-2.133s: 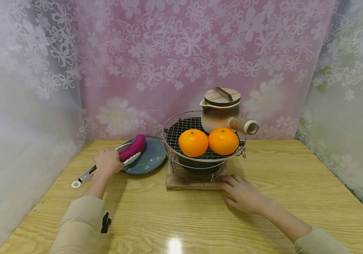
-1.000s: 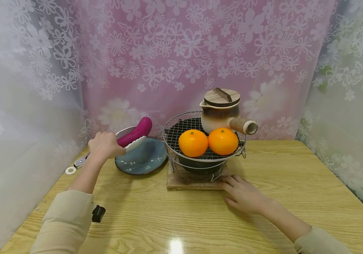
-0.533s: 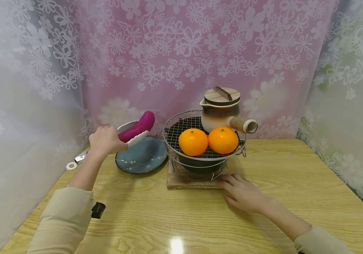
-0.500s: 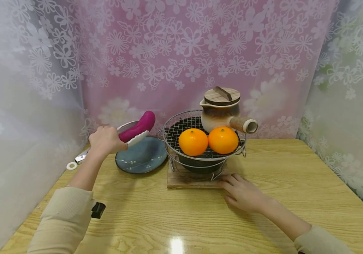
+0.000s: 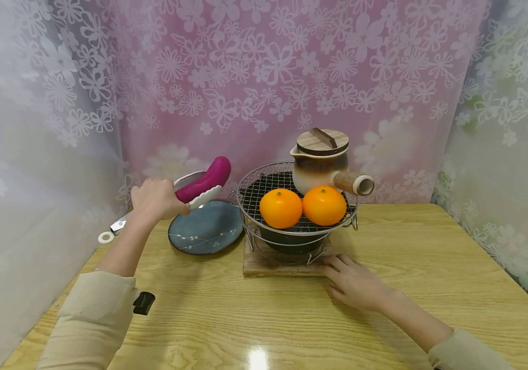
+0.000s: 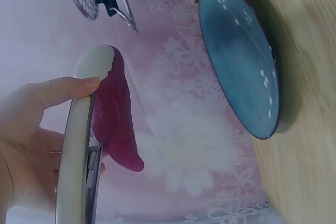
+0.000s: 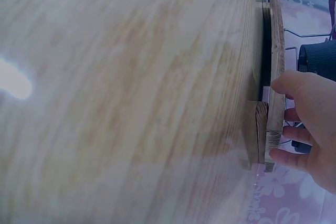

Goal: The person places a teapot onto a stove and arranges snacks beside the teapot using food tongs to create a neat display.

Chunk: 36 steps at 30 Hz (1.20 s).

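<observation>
My left hand grips metal tongs with pale scalloped tips. Between those tips a purple sweet potato is clamped, raised above the blue plate. In the left wrist view, the thumb presses one arm of the tongs beside the sweet potato; the other fingers are partly hidden behind them. My right hand holds the right front corner of a wooden board. The right wrist view has the thumb at the edge of the board and the fingers bent at its corner.
A round wire grill stands on the board, over a dark bowl-shaped base. It carries two oranges in front and a side-handled clay teapot with a wooden lid behind. Floral curtains enclose the wooden table.
The left hand has lifted the sweet potato off the plate in the tongs, raising it and lately shifting it slightly right. The right hand keeps its place at the board.
</observation>
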Each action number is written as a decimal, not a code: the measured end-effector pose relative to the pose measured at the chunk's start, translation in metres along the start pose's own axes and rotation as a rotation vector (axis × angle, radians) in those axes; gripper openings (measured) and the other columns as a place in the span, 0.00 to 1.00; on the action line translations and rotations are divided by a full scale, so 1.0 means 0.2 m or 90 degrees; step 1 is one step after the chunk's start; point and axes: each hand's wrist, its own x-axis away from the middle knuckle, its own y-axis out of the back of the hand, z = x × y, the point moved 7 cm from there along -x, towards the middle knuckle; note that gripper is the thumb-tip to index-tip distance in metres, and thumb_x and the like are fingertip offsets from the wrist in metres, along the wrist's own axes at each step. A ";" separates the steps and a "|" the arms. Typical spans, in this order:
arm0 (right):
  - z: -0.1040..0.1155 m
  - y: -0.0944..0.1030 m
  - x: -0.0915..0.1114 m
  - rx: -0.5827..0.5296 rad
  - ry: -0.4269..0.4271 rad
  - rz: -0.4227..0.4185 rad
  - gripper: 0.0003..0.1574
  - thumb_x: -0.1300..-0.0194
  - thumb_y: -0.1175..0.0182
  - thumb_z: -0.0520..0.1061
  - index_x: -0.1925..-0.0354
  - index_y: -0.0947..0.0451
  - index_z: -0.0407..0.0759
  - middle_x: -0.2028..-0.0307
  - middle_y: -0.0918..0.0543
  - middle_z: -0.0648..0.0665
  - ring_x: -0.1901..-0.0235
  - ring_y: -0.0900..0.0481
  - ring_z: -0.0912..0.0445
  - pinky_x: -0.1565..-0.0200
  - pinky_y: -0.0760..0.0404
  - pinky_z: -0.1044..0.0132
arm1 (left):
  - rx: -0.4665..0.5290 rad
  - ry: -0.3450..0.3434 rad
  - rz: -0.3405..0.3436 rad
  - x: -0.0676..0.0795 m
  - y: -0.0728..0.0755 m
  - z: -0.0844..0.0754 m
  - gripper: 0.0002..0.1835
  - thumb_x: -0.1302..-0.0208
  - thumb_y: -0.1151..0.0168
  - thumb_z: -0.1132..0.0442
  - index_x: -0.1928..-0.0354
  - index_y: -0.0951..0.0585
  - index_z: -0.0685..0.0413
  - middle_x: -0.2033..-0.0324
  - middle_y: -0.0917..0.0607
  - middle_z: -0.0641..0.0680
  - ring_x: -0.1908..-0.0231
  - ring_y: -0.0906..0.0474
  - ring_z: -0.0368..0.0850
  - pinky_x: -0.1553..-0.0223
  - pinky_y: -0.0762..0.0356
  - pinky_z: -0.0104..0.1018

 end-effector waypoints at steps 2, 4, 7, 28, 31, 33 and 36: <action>0.00 0.00 0.00 0.000 0.001 -0.004 0.24 0.48 0.34 0.44 0.52 0.24 0.41 0.55 0.25 0.40 0.55 0.27 0.45 0.56 0.25 0.53 | 0.006 -0.003 0.000 0.00 0.01 -0.01 0.21 0.60 0.32 0.47 0.75 0.24 0.57 0.73 0.22 0.57 0.65 0.29 0.57 0.62 0.37 0.55; 0.00 0.00 0.00 0.001 0.002 -0.005 0.23 0.48 0.34 0.44 0.52 0.24 0.41 0.55 0.25 0.40 0.55 0.27 0.45 0.56 0.25 0.53 | 0.010 -0.005 0.001 0.01 0.02 -0.03 0.21 0.60 0.32 0.47 0.74 0.24 0.57 0.73 0.22 0.57 0.65 0.29 0.57 0.62 0.37 0.55; 0.00 0.00 0.00 0.003 0.000 -0.002 0.23 0.48 0.34 0.44 0.52 0.24 0.41 0.55 0.25 0.40 0.55 0.27 0.45 0.56 0.25 0.53 | 0.011 -0.009 0.002 0.01 0.04 -0.05 0.22 0.61 0.31 0.46 0.73 0.24 0.57 0.73 0.22 0.57 0.65 0.29 0.57 0.61 0.37 0.55; 0.00 0.00 0.00 0.004 -0.003 0.004 0.23 0.48 0.34 0.44 0.53 0.24 0.41 0.55 0.25 0.40 0.55 0.27 0.45 0.55 0.25 0.52 | 0.007 -0.040 -0.041 0.00 0.14 -0.18 0.22 0.64 0.33 0.46 0.73 0.25 0.54 0.72 0.22 0.55 0.66 0.30 0.57 0.62 0.37 0.51; 0.00 0.00 0.00 0.005 -0.001 0.005 0.22 0.48 0.34 0.44 0.53 0.24 0.41 0.55 0.25 0.40 0.55 0.27 0.45 0.55 0.25 0.52 | 0.012 -0.041 -0.037 -0.01 0.14 -0.20 0.21 0.64 0.33 0.46 0.74 0.25 0.54 0.73 0.23 0.55 0.66 0.30 0.56 0.62 0.37 0.50; 0.00 0.00 0.00 0.004 0.000 0.002 0.22 0.48 0.34 0.44 0.53 0.24 0.41 0.55 0.25 0.40 0.55 0.27 0.45 0.55 0.25 0.52 | 0.009 -0.042 -0.032 -0.01 0.15 -0.22 0.21 0.64 0.33 0.46 0.73 0.25 0.54 0.73 0.23 0.54 0.66 0.30 0.56 0.62 0.37 0.50; 0.00 0.01 0.00 0.003 0.000 -0.002 0.22 0.48 0.34 0.44 0.53 0.24 0.41 0.56 0.25 0.40 0.56 0.27 0.45 0.56 0.25 0.53 | 0.005 -0.045 -0.024 -0.01 0.15 -0.25 0.21 0.64 0.34 0.47 0.72 0.25 0.53 0.73 0.23 0.54 0.66 0.30 0.56 0.63 0.36 0.49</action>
